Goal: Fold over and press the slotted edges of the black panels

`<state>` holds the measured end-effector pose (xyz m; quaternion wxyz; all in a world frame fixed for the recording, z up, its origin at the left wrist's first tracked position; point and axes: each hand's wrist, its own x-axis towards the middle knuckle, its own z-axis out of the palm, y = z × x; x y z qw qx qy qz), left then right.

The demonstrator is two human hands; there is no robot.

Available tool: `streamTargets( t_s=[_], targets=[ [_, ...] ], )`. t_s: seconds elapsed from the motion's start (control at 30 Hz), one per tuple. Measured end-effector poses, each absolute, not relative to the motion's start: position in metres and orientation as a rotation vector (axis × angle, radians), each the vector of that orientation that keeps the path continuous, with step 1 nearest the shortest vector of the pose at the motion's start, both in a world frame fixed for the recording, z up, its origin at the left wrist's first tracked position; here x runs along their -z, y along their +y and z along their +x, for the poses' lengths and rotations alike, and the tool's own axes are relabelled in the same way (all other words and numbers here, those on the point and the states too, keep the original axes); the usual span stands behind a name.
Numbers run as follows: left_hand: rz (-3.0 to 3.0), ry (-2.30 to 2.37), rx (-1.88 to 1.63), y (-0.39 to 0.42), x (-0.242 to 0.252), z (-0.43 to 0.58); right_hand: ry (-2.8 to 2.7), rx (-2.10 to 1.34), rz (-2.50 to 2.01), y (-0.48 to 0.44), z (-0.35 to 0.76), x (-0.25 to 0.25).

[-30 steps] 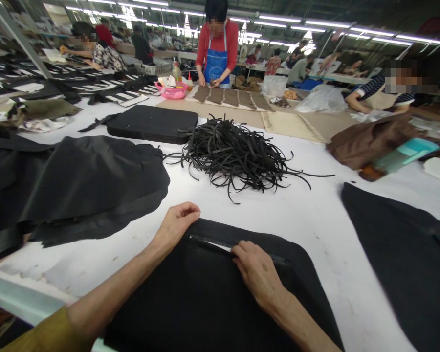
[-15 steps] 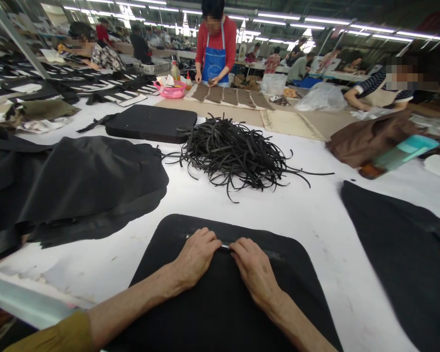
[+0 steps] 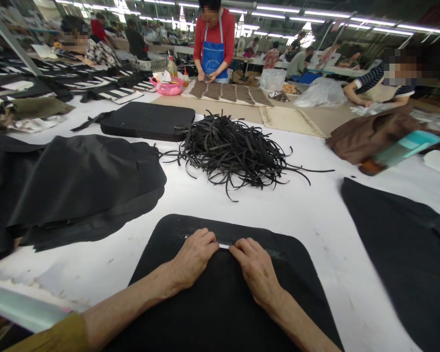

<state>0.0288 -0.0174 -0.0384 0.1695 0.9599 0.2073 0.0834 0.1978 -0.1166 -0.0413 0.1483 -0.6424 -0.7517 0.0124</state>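
A black sheet [image 3: 220,313] with a leather-like look lies in front of me over a black panel with rounded corners [image 3: 278,235]. Between my hands a short white strip [image 3: 224,246] shows along the sheet's far edge. The fingers of my left hand [image 3: 195,255] are curled and closed on that edge, left of the strip. Just to its right, my right hand [image 3: 257,269] pinches the same edge. My fingertips are partly hidden behind the knuckles.
Beyond the panel sits a heap of narrow black strips [image 3: 234,149], beside a stack of black panels [image 3: 148,120]. Black sheets [image 3: 88,186] lie left, another black piece [image 3: 396,244] right. A teal-lidded bottle [image 3: 401,151] lies near brown material. A person in a blue apron [image 3: 213,56] works opposite.
My hands have moved slightly apart, so more of the white strip shows between them. Both stay closed at the sheet's edge. The camera view has shifted a little.
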Motion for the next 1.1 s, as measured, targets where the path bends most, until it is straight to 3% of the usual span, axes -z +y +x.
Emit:
streamTargets(
  t_s=[0.37,1.1],
  targets=[
    [2.997,0.205,-0.165,-0.013,0.036,0.02,-2.374,0.051,-1.752,-0.121,0.2,0.042],
    [3.086,0.082,-0.063,-0.009,0.025,-0.005,-2.612,0.035,-1.731,-0.147,0.242,0.03]
  ],
)
